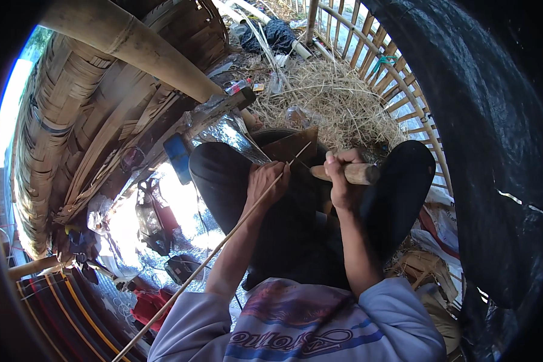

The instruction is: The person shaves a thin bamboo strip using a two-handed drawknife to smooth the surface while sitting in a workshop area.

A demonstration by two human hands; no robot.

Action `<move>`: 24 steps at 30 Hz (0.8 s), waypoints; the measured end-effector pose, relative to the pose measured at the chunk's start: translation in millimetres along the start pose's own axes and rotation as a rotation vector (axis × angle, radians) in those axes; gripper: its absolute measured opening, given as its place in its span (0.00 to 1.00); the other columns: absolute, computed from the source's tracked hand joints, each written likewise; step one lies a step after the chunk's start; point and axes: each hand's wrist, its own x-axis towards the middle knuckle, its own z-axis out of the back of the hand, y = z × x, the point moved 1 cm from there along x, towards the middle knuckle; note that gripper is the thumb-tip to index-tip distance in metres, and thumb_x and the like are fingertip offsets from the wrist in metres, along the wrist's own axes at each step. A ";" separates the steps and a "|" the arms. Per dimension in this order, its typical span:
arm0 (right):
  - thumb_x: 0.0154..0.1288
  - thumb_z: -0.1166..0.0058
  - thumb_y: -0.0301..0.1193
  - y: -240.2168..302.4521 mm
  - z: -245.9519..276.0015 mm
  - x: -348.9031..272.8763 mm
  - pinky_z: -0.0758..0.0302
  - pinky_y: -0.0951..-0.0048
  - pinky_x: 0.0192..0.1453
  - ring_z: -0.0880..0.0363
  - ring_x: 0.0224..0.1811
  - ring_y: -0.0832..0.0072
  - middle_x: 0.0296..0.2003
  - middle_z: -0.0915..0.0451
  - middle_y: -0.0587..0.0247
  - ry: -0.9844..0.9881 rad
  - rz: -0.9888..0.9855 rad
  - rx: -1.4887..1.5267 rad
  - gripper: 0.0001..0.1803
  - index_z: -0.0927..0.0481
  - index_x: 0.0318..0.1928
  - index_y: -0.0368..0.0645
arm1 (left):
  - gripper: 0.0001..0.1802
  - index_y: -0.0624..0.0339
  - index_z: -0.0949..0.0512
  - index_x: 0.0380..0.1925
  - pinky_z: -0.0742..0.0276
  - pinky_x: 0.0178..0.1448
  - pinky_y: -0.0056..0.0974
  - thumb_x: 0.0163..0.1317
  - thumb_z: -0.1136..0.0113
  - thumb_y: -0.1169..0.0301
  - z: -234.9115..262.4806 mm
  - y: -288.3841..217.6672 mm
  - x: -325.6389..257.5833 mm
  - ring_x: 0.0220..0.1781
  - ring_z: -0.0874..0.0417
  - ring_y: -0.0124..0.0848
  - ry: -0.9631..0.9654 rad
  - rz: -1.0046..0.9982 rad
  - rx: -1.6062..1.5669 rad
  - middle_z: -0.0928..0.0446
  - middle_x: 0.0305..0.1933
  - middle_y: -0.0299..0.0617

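Observation:
My left hand [268,182] is closed around a long thin bamboo strip [214,250]. Running past my left forearm, the strip reaches the lower left edge, and its tip points up and away beyond my fingers. In my right hand [344,184] is a knife with a thick wooden handle [364,174], gripped with the thumb raised along it. Its narrow blade points left toward the strip near my left fingers; whether they touch I cannot tell. Just beyond my hands, between my knees, stands a brown flat piece [292,145] against a dark round rim.
Dry straw [338,96] covers the ground ahead, beside a bamboo slat fence [398,78]. Woven bamboo panels [72,90] and a thick bamboo pole [133,42] stand at left. A blue phone-like object [177,158] lies near my left knee. Dark sheeting [501,151] hangs at right.

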 end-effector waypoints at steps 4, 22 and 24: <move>0.60 0.41 0.25 -2.8 11.9 -3.1 0.34 0.77 0.29 0.33 0.22 0.84 0.20 0.30 0.71 -0.024 0.011 -0.001 0.10 0.30 0.26 0.41 | 0.12 0.57 0.27 0.21 0.32 0.44 0.46 0.63 0.48 0.66 0.4 -0.6 -1.9 0.34 0.19 0.41 0.032 0.036 0.019 0.23 0.25 0.41; 0.59 0.41 0.25 -28.0 7.6 1.4 0.35 0.77 0.28 0.33 0.23 0.83 0.21 0.27 0.71 0.013 -0.017 -0.119 0.10 0.29 0.24 0.41 | 0.13 0.57 0.26 0.22 0.33 0.45 0.46 0.64 0.49 0.65 2.4 -1.9 -2.5 0.36 0.19 0.41 0.054 0.022 0.034 0.22 0.27 0.42; 0.59 0.41 0.25 -15.2 9.6 -2.1 0.35 0.78 0.28 0.33 0.23 0.83 0.21 0.27 0.71 -0.009 0.058 0.097 0.10 0.29 0.25 0.41 | 0.13 0.57 0.26 0.22 0.32 0.45 0.46 0.64 0.49 0.65 -1.0 -1.8 0.2 0.35 0.19 0.41 0.011 0.005 0.018 0.23 0.26 0.42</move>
